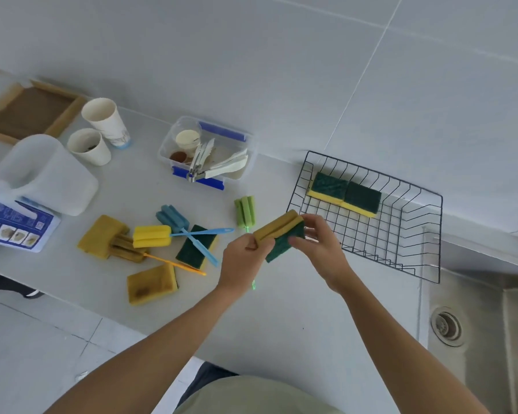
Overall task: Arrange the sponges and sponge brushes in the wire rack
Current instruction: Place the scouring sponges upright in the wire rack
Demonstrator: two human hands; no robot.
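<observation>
Two bare hands are meeting over the middle of a pale desk (281,324). The left hand (243,261) and right hand (317,249) are both pinching one sponge (281,234), yellow on top and green beneath, each grip clamped on an end, just left of the wire rack.

The wire rack (401,234) is sitting at the right of the frame, its far side near the tiled wall and its right side near the edge of a steel sink (476,309). Two green-and-yellow sponges (346,194) are lying side by side, touching, in its upper left corner; the remaining floor of the rack is showing bare wire.

Left of the hands, loose items are crowding the desk: a green sponge brush (245,211), a blue sponge brush (174,219) and a yellow sponge brush (151,236) with handles crossing over a green sponge (195,248), plus worn yellow sponges (151,283). Bare desk is lying open below the hands, toward the near edge.

At upper centre, a clear plastic box (205,153) is holding white utensils and small cups. Two paper cups (97,132), a white jug (48,174) and a wooden tray (27,112) are standing at the upper left.
</observation>
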